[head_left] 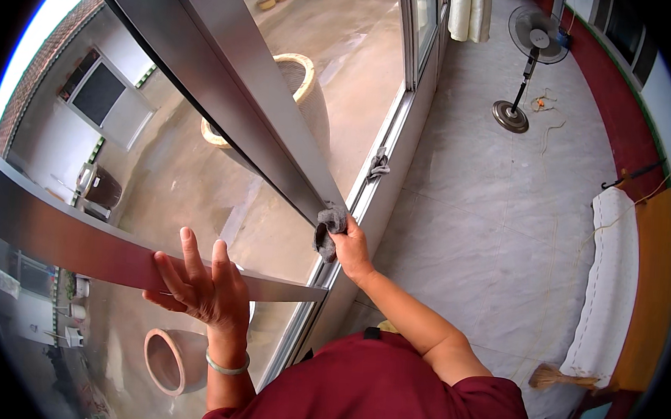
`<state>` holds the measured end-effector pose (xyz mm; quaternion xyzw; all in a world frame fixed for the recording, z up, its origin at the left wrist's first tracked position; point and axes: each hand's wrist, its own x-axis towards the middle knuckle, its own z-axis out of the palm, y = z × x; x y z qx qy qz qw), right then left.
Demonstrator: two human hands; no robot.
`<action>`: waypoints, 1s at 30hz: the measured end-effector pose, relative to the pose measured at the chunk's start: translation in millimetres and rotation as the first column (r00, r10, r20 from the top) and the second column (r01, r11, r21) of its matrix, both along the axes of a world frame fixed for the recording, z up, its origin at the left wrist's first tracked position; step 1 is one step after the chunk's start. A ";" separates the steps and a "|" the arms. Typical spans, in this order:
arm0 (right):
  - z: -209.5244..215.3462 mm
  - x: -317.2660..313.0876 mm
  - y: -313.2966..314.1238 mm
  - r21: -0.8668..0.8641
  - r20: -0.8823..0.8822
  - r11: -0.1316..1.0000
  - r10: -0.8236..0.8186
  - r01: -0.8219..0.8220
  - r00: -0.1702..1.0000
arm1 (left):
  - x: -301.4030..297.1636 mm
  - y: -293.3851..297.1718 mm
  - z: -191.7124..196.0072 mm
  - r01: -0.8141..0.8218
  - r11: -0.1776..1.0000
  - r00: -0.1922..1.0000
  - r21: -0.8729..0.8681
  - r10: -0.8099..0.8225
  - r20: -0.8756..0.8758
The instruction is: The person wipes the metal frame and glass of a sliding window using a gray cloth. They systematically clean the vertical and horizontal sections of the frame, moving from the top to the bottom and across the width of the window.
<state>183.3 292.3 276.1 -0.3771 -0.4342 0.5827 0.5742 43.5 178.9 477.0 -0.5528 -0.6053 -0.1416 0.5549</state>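
My right hand (353, 250) grips a crumpled grey cloth (327, 232) and presses it against the lower end of the metal window frame (229, 75), close to the sill track. Against the nearer frame bar (69, 233) at left rests my left hand (204, 284), its fingers spread and nothing in them; a pale bangle (227, 368) circles that wrist. A second grey cloth (379, 165) lies bunched on the window sill (391, 129), farther along from my right hand.
A standing fan (512, 116) is on the grey tiled floor at far right, with a cord beside it. White fabric (612, 285) covers a bench along the right wall, near a broom head (562, 377). Beyond the glass are big clay pots (167, 361) and a courtyard.
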 end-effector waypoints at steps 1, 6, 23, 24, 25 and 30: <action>5.2 -3.2 -1.5 0.049 0.011 0.999 -0.014 0.014 1.000 | -1.9 -4.0 0.6 -0.005 1.000 1.000 -0.009 0.005 -0.004; 44.0 1.2 6.3 0.215 -0.086 0.972 -0.079 0.096 0.993 | -7.3 -32.2 2.6 -0.064 0.996 0.998 -0.064 0.064 0.000; 173.2 -95.1 73.5 0.909 -0.026 0.344 -0.516 0.235 0.856 | -14.9 -57.6 3.9 -0.211 0.972 0.960 -0.100 0.186 -0.209; 153.3 -95.6 69.9 0.900 0.011 0.387 -0.481 0.201 0.877 | -15.1 -56.3 4.7 -0.159 0.982 0.970 -0.105 0.136 -0.200; 133.3 -94.5 66.5 0.882 0.054 0.432 -0.483 0.185 0.874 | -15.6 -54.3 6.1 -0.107 0.988 0.978 -0.109 0.085 -0.191; 41.9 -95.3 58.0 0.794 0.169 0.596 -0.406 0.120 0.898 | -9.9 -44.4 3.2 -0.072 0.997 0.972 -0.025 0.065 -0.225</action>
